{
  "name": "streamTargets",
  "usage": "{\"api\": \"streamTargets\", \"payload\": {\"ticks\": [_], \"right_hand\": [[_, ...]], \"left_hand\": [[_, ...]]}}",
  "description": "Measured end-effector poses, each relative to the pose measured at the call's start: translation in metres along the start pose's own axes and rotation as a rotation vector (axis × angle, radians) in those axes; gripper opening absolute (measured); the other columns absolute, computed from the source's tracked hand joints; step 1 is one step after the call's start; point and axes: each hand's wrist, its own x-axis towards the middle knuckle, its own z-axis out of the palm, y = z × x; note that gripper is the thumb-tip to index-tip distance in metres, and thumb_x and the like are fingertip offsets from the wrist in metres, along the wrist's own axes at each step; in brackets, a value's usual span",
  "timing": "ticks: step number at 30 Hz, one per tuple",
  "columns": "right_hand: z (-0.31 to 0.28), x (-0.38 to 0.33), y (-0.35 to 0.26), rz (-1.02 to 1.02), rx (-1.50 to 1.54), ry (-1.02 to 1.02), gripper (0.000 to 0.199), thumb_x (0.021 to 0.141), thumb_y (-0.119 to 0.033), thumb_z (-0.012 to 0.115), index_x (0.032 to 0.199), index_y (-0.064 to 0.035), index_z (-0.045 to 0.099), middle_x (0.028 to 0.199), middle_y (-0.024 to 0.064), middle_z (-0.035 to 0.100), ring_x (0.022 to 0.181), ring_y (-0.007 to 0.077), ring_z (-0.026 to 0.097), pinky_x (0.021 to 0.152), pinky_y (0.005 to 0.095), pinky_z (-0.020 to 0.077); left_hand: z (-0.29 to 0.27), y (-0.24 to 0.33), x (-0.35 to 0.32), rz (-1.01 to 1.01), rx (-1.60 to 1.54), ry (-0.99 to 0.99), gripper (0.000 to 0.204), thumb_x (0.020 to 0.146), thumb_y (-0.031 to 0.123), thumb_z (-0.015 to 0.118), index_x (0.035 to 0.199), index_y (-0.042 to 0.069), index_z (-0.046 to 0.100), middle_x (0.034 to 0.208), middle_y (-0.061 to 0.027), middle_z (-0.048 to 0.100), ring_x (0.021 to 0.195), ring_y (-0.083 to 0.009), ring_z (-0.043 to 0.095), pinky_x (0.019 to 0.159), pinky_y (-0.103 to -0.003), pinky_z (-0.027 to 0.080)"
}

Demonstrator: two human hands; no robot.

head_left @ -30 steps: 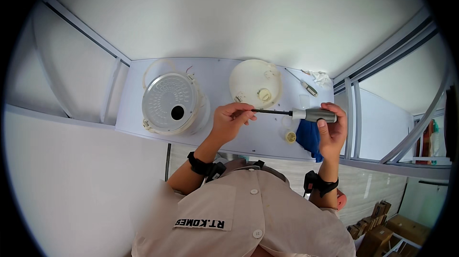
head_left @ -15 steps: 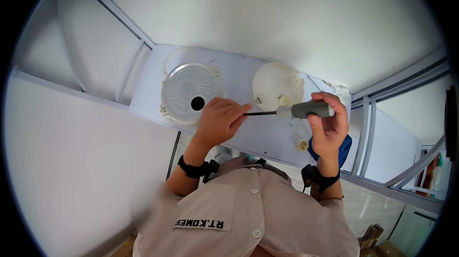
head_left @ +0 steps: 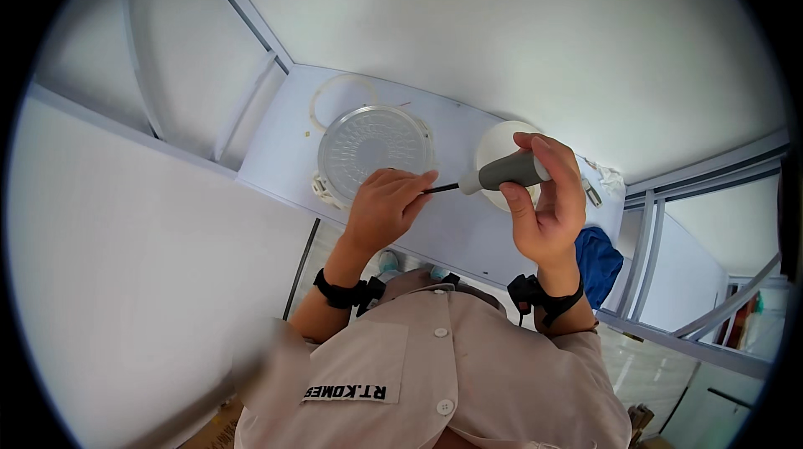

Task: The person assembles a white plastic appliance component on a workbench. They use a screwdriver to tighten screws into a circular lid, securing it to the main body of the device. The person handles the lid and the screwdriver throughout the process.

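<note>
A screwdriver with a grey handle and a dark shaft lies almost level between my hands, above the table. My right hand grips the handle, with the thumb below and the fingers over the top. The thumb and fingertips of my left hand are pinched around the tip end of the shaft; anything small between them is hidden. Beyond my left hand, a round silver metal lid-like disc with an embossed pattern rests on a pale frame. Behind the screwdriver is a round cream-white part, partly covered.
The narrow white table runs along a pale wall. A thin cream ring lies behind the disc. At the right end are a crumpled white wrapping and a small grey object. A blue cloth-like item hangs at the near right edge.
My right hand and the screwdriver handle have come closer to my left hand, and the handle is tilted up more at its right end. The view has shifted, and the left pinch stays.
</note>
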Motion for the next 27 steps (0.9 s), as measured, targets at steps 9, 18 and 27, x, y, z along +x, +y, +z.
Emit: {"api": "streamTargets", "payload": {"ticks": [9, 18, 27], "right_hand": [[0.022, 0.005, -0.006, -0.013, -0.04, 0.009, 0.052, 0.085, -0.002, 0.085, 0.133, 0.0032, 0.066, 0.126, 0.0233, 0.069, 0.111, 0.0347, 0.072, 0.091, 0.0392, 0.0595], [0.027, 0.012, -0.015, -0.048, -0.153, -0.032, 0.051, 0.081, -0.001, 0.086, 0.129, 0.0014, 0.069, 0.124, 0.0215, 0.07, 0.103, 0.0331, 0.072, 0.084, 0.0377, 0.0607], [0.034, 0.017, -0.015, -0.089, -0.161, -0.04, 0.053, 0.075, -0.003, 0.089, 0.125, -0.0013, 0.072, 0.118, 0.0167, 0.071, 0.091, 0.0281, 0.071, 0.073, 0.0345, 0.0591]], "left_hand": [[-0.015, -0.015, -0.001, -0.022, 0.052, -0.086, 0.035, 0.084, 0.013, 0.083, 0.118, 0.008, 0.077, 0.087, -0.0015, 0.077, 0.089, -0.0239, 0.072, 0.078, -0.039, 0.054], [-0.01, -0.019, -0.007, -0.016, -0.017, -0.114, 0.037, 0.084, 0.009, 0.082, 0.12, 0.003, 0.075, 0.092, -0.0069, 0.077, 0.092, -0.0275, 0.072, 0.077, -0.041, 0.057], [-0.013, -0.02, -0.002, 0.004, -0.041, -0.132, 0.036, 0.085, 0.009, 0.081, 0.12, 0.003, 0.076, 0.091, -0.0064, 0.078, 0.09, -0.0272, 0.073, 0.075, -0.04, 0.058]]}}
